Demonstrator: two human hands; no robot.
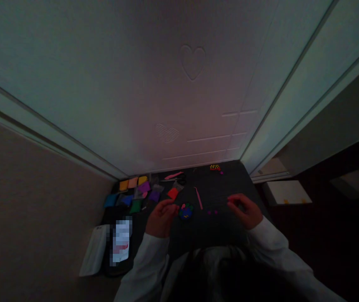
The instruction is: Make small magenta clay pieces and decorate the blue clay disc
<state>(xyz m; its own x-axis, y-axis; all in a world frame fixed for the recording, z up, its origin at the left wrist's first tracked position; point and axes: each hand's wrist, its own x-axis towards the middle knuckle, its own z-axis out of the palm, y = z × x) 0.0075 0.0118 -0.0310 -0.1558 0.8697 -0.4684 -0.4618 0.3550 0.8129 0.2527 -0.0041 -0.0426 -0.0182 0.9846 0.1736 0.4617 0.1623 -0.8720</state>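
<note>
White long sleeves (141, 268) enter from the bottom of the view, with dark hair (217, 272) between them, closest to the camera. Both hands work above a dark fabric mat (230, 180), with clock positions read from the hands and 12 o'clock toward the door. The left hand (162, 218) is curled with its fingers drawn together, just beside a round dark-blue clay disc (186, 212) flecked with green and pink. The dim light does not show whether those fingers pinch something small. The right hand (245, 209) is loosely curled and holds nothing clearly visible, though a red speck at its fingertips (231, 199) may be clay.

The disc lies at 3 o'clock from the left hand and 9 o'clock from the right hand. It is round, without a long axis, and the left hand is clearly nearer. Two small magenta balls (209, 212) sit between the disc and the right hand. Above them, a slender pink tool (199, 198) lies with its long axis running from 11 to 5 o'clock.

At 11 o'clock lie a red square packet (172, 193), black-handled scissors (179, 180) and a pink clay strip (173, 175). Assorted coloured packets (132, 191) lie at 10 o'clock, and a cluster of yellow and red beads (214, 167) at 1 o'clock. A white door (192, 63) embossed with a heart rises behind the mat.
</note>
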